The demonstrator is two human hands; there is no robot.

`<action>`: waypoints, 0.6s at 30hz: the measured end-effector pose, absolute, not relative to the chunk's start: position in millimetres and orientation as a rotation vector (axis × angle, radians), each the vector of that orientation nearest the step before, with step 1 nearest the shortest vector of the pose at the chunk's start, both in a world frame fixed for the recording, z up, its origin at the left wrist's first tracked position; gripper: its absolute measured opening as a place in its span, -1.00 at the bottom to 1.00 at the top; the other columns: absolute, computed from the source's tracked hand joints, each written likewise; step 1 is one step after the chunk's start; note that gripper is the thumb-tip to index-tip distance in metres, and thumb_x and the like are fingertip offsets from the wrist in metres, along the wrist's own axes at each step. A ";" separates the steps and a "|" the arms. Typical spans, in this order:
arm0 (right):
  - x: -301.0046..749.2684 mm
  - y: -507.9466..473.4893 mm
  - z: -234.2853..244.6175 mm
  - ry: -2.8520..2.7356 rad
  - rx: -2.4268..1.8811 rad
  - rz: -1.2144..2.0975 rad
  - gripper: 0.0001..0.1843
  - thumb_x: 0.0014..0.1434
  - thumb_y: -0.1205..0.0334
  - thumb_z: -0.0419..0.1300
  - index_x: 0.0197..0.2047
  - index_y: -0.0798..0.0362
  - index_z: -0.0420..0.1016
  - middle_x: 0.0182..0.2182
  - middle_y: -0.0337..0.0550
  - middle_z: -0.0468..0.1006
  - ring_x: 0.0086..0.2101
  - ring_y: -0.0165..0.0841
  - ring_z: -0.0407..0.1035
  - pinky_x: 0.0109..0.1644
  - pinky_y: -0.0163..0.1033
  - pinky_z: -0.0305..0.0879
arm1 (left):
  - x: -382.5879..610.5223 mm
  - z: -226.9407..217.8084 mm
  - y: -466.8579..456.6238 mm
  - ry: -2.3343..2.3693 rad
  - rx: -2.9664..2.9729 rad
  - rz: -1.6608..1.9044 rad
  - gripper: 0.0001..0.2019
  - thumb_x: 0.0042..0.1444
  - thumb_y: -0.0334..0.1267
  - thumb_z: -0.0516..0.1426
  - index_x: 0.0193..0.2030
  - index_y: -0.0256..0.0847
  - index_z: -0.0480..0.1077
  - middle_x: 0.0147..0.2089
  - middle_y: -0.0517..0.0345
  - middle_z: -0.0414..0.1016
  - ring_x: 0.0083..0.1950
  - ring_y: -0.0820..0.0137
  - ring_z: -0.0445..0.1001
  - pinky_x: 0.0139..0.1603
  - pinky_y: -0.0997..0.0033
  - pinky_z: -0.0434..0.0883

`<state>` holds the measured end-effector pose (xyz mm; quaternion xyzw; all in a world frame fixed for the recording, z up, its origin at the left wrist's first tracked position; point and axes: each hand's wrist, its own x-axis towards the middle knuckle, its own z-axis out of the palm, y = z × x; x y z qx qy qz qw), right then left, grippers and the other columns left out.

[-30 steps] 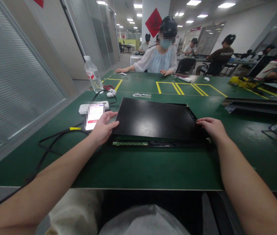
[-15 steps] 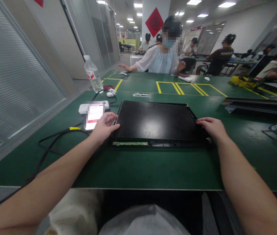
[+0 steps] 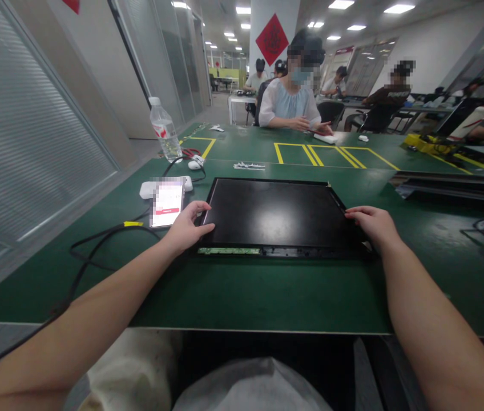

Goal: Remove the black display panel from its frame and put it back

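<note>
A black LCD screen panel lies flat inside a shallow black frame on the green table. My left hand is at the panel's left edge, thumb and fingers apart, the tips touching the border. On the opposite side, my right hand has its fingers closed together on the frame's right edge; its lower fingers are partly hidden. A green circuit strip shows along the frame's near side, below the panel.
Left of the panel are a lit phone against a white device, black cables and a water bottle. White strips lie behind it. Dark long parts sit at right. Across the table sits a masked person.
The panel's left side has come down and now sits within the frame. My left thumb and fingers have shifted slightly right. The person opposite has brought both hands together.
</note>
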<state>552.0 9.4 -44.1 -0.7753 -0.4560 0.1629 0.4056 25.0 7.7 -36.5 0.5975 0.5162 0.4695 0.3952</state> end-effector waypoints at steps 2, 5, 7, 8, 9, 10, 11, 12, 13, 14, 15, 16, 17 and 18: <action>552.8 9.8 -44.7 -1.151 -1.952 0.417 -0.79 -0.02 0.13 0.41 -0.28 -0.07 0.81 -0.30 -0.09 0.76 -0.30 -0.18 0.55 -0.13 -0.06 0.47 | 24.8 -36.4 8.1 1.314 1.528 1.187 -0.50 -0.22 -0.24 0.46 -0.09 -0.02 0.45 0.11 0.03 0.68 0.38 -0.05 0.57 0.54 -0.18 0.34; 554.3 10.3 -46.3 -1.146 -1.941 0.414 -0.79 0.00 0.13 0.41 -0.27 -0.07 0.81 -0.29 -0.09 0.76 -0.30 -0.18 0.55 -0.13 -0.07 0.48 | 24.9 -36.0 8.8 1.325 1.540 1.177 -0.52 -0.22 -0.24 0.45 -0.11 -0.02 0.45 0.09 0.03 0.69 0.37 -0.04 0.59 0.54 -0.18 0.34; 555.5 10.6 -47.4 -1.147 -1.934 0.411 -0.78 -0.01 0.13 0.42 -0.26 -0.06 0.81 -0.29 -0.08 0.75 -0.29 -0.17 0.55 -0.13 -0.06 0.50 | 24.9 -35.2 9.0 1.335 1.547 1.170 -0.53 -0.21 -0.24 0.45 -0.12 -0.01 0.45 0.09 0.05 0.70 0.37 -0.04 0.59 0.55 -0.18 0.33; 556.1 10.7 -47.9 -1.150 -1.931 0.412 -0.78 -0.01 0.13 0.43 -0.25 -0.06 0.81 -0.30 -0.08 0.75 -0.29 -0.17 0.55 -0.13 -0.06 0.50 | 24.8 -34.7 9.1 1.341 1.550 1.166 -0.54 -0.21 -0.24 0.45 -0.12 -0.01 0.46 0.10 0.05 0.70 0.37 -0.03 0.59 0.57 -0.18 0.32; 556.7 10.9 -48.3 -1.154 -1.928 0.413 -0.77 -0.01 0.13 0.43 -0.25 -0.06 0.81 -0.30 -0.08 0.75 -0.29 -0.17 0.55 -0.12 -0.06 0.51 | 24.7 -34.1 9.0 1.348 1.554 1.163 -0.54 -0.21 -0.24 0.45 -0.12 -0.01 0.46 0.10 0.06 0.70 0.38 -0.03 0.58 0.58 -0.18 0.30; 557.3 11.0 -48.5 -1.156 -1.927 0.413 -0.77 -0.01 0.12 0.43 -0.25 -0.06 0.82 -0.30 -0.07 0.75 -0.29 -0.17 0.55 -0.12 -0.05 0.51 | 24.5 -33.5 8.9 1.354 1.557 1.159 -0.55 -0.21 -0.24 0.45 -0.13 -0.01 0.46 0.10 0.06 0.70 0.38 -0.03 0.58 0.60 -0.19 0.28; 557.7 11.1 -48.7 -1.158 -1.926 0.413 -0.77 -0.01 0.12 0.43 -0.25 -0.06 0.82 -0.30 -0.07 0.75 -0.28 -0.17 0.55 -0.11 -0.05 0.52 | 24.3 -32.9 8.8 1.361 1.560 1.154 -0.55 -0.21 -0.25 0.45 -0.13 -0.01 0.47 0.10 0.06 0.70 0.38 -0.03 0.58 0.61 -0.20 0.26; 558.0 11.2 -48.8 -1.161 -1.925 0.413 -0.77 0.00 0.11 0.43 -0.25 -0.06 0.82 -0.30 -0.07 0.75 -0.28 -0.17 0.55 -0.10 -0.05 0.52 | 24.0 -32.4 8.6 1.366 1.564 1.149 -0.55 -0.21 -0.25 0.45 -0.13 -0.01 0.47 0.09 0.07 0.70 0.38 -0.04 0.58 0.62 -0.21 0.25; 558.2 11.2 -48.9 -1.163 -1.924 0.413 -0.77 0.00 0.11 0.43 -0.24 -0.06 0.82 -0.29 -0.07 0.75 -0.27 -0.16 0.55 -0.09 -0.05 0.52 | 23.7 -31.9 8.5 1.370 1.567 1.144 -0.55 -0.21 -0.25 0.45 -0.13 -0.01 0.47 0.09 0.07 0.69 0.38 -0.04 0.58 0.63 -0.21 0.23; 558.2 11.2 -48.9 -1.166 -1.921 0.413 -0.77 0.00 0.11 0.43 -0.24 -0.06 0.81 -0.28 -0.06 0.76 -0.26 -0.16 0.56 -0.09 -0.05 0.52 | 23.3 -31.5 8.4 1.373 1.571 1.139 -0.55 -0.21 -0.24 0.45 -0.13 -0.01 0.48 0.10 0.07 0.69 0.39 -0.04 0.58 0.63 -0.22 0.22; 558.2 11.0 -48.8 -1.170 -1.917 0.416 -0.77 0.00 0.11 0.43 -0.24 -0.06 0.81 -0.28 -0.06 0.76 -0.25 -0.16 0.56 -0.08 -0.04 0.52 | 22.9 -31.1 8.3 1.375 1.574 1.135 -0.56 -0.21 -0.24 0.45 -0.13 -0.02 0.48 0.10 0.07 0.69 0.39 -0.04 0.58 0.64 -0.22 0.20; 558.1 10.9 -48.8 -1.174 -1.913 0.420 -0.77 0.01 0.11 0.43 -0.24 -0.06 0.81 -0.27 -0.06 0.76 -0.24 -0.15 0.57 -0.07 -0.04 0.52 | 22.5 -30.9 8.3 1.376 1.577 1.130 -0.55 -0.20 -0.23 0.46 -0.13 -0.02 0.49 0.09 0.07 0.69 0.39 -0.04 0.58 0.65 -0.22 0.19; 557.9 10.7 -48.7 -1.176 -1.913 0.423 -0.77 0.01 0.10 0.44 -0.23 -0.06 0.81 -0.26 -0.06 0.76 -0.23 -0.14 0.57 -0.06 -0.04 0.52 | 22.2 -30.8 8.4 1.377 1.580 1.125 -0.55 -0.20 -0.23 0.46 -0.13 -0.02 0.49 0.09 0.07 0.68 0.38 -0.04 0.58 0.65 -0.22 0.18; 557.8 10.5 -48.5 -1.177 -1.916 0.425 -0.76 0.01 0.10 0.44 -0.23 -0.06 0.82 -0.26 -0.06 0.76 -0.22 -0.14 0.57 -0.06 -0.04 0.52 | 21.8 -30.9 8.6 1.376 1.583 1.120 -0.55 -0.20 -0.22 0.46 -0.12 -0.02 0.49 0.08 0.06 0.68 0.38 -0.04 0.58 0.65 -0.22 0.18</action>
